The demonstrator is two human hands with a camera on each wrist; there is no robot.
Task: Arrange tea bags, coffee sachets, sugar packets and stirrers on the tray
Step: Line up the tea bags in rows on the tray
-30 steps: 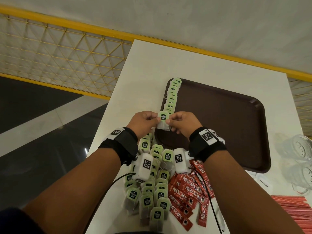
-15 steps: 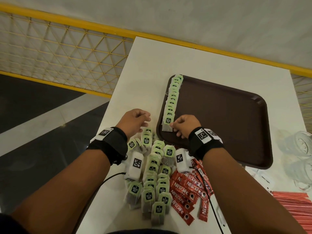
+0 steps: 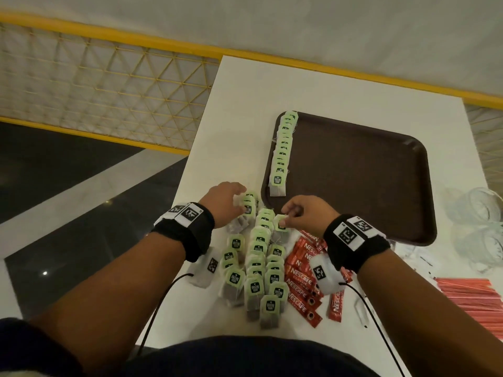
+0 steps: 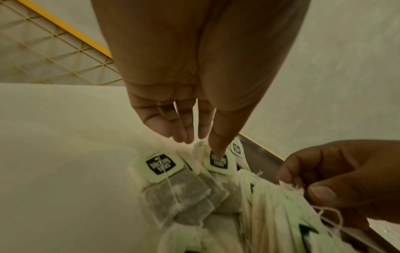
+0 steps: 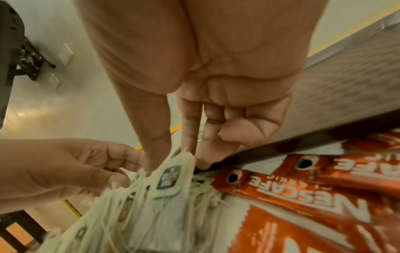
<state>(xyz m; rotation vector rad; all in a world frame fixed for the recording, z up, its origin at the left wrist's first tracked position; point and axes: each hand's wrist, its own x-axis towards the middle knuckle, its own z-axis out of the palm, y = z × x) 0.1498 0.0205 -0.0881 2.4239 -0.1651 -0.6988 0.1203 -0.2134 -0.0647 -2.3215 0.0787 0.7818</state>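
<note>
A brown tray [image 3: 353, 172] lies on the white table, with a row of green-tagged tea bags [image 3: 283, 148] overlapping along its left edge. A pile of tea bags [image 3: 258, 262] sits on the table just before the tray's near left corner. At the pile's far end my left hand [image 3: 241, 202] pinches a tea bag [image 4: 218, 161], thumb on its tag. My right hand [image 3: 283, 217] pinches another tea bag [image 5: 171, 176] between thumb and forefinger at the tray's near rim. Red coffee sachets [image 3: 302, 278] lie right of the pile, partly under my right wrist.
A bundle of red stirrers [image 3: 473, 297] lies at the table's near right. Clear glasses [image 3: 484, 210] stand right of the tray. The table's left edge drops off close to my left hand. A yellow mesh railing runs behind the table.
Both hands held one tea bag over the tray. It now lies at the near end of the row. Both hands have come back to the pile, each taking hold of another bag.
</note>
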